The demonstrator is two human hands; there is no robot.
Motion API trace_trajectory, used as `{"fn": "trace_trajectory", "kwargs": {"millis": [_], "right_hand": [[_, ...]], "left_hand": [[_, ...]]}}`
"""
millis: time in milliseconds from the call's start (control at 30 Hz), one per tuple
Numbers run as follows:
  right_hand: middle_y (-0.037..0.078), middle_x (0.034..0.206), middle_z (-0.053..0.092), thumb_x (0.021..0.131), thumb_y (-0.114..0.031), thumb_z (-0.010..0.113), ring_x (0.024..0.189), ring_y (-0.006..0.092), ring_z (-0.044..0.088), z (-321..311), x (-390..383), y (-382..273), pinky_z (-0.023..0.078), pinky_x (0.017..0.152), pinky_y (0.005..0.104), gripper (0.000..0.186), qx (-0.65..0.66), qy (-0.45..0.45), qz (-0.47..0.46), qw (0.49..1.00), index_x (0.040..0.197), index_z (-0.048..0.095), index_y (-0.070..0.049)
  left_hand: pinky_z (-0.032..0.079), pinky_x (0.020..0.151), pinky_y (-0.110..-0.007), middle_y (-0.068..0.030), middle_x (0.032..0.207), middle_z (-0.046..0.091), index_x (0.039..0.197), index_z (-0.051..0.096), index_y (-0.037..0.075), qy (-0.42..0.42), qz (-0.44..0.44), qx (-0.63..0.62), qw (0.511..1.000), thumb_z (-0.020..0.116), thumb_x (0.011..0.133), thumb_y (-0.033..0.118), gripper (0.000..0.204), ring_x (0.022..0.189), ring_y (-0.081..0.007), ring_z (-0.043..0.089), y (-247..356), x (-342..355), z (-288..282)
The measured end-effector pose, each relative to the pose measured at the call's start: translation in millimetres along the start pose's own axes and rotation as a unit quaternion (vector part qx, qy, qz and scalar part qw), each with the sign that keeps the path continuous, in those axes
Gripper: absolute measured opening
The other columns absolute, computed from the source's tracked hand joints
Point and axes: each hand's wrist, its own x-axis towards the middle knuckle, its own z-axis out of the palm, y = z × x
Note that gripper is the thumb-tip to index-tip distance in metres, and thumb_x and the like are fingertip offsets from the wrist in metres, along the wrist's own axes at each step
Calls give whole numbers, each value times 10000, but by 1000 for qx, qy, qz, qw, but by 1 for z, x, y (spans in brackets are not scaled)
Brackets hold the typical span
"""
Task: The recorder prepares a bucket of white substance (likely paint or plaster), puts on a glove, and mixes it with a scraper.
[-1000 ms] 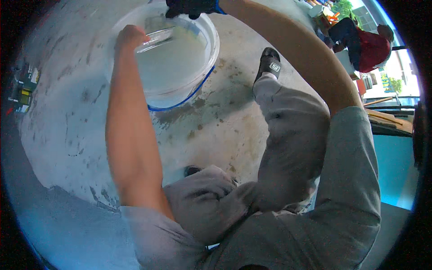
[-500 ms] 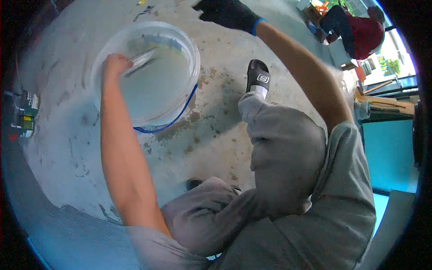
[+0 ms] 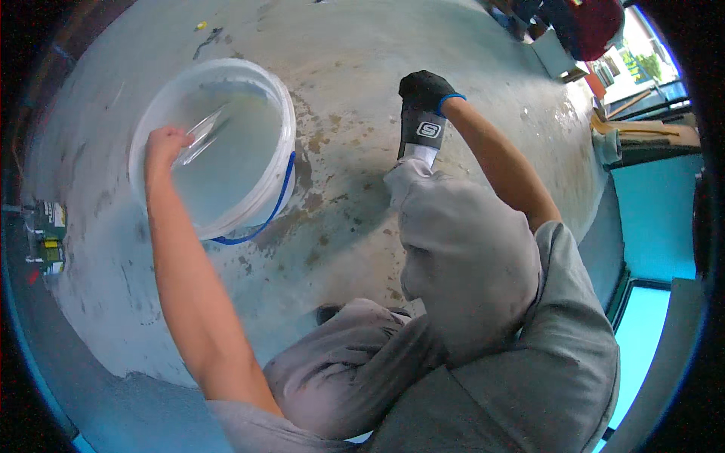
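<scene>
My bare left hand [image 3: 166, 147] is at the left inner side of a white bucket [image 3: 285, 113], closed on the end of a clear, shiny flat strip [image 3: 202, 136]. The strip slants across cloudy water [image 3: 219, 177] in the bucket; I cannot tell what kind of thing it is. My right hand [image 3: 424, 90] wears a black glove with a blue cuff. It is at the toe end of my dark slide sandal [image 3: 423, 128], to the right of the bucket. Glove and sandal are both dark, and the fingers cannot be made out.
The bucket's blue handle [image 3: 281, 198] hangs down its near right side. Dark-labelled bottles [image 3: 51, 234] stand at the left edge. A small yellow bit [image 3: 201, 26] lies beyond the bucket. At the far right another person [image 3: 593, 26] is beside a white box [image 3: 557, 54].
My right hand has come down and nearer, from beyond the foot to the sandal's toe. My left hand still holds the strip in the bucket. The whole view has shifted.
</scene>
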Motion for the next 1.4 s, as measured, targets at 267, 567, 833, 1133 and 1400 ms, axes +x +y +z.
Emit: {"fn": "trace_trajectory", "kwargs": {"millis": [267,567,833,1133,1400], "right_hand": [[116,1101,627,701,-286,644,1029,300,587,-6,3,-13,471,887,390,409,-138,41,96,985,1087,645,-150],[158,941,648,779,-332,571,914,327,602,-9,-2,47,477,789,388,300,-21,-60,-50,997,871,669,-64],[160,1005,629,782,-131,594,946,332,585,-5,-81,119,477,813,387,219,124,36,22,991,987,634,-64],[176,979,654,798,-88,583,949,297,619,9,-192,171,484,827,372,227,169,-14,31,985,1004,628,-5],[141,951,671,757,-86,628,845,200,604,69,-173,147,475,798,364,204,329,-198,-34,923,939,632,6]], "left_hand": [[405,745,-284,-36,806,628,868,645,34,20,1,0,1000,751,673,171,261,778,-153,553,-4,-24,-9],[416,751,-285,-37,830,627,888,644,20,4,14,-37,999,726,693,126,237,795,-152,550,0,-15,-10],[414,714,-249,-33,895,609,1007,625,-3,-62,-25,-97,993,705,764,179,314,802,-127,535,3,4,-18],[408,706,-250,-4,872,590,1044,614,27,-52,-30,-10,998,682,803,195,302,787,-109,522,11,5,-37],[378,827,-254,-17,963,576,1092,586,26,-31,-87,-36,995,678,804,214,356,909,-118,511,4,-8,-55]]}}
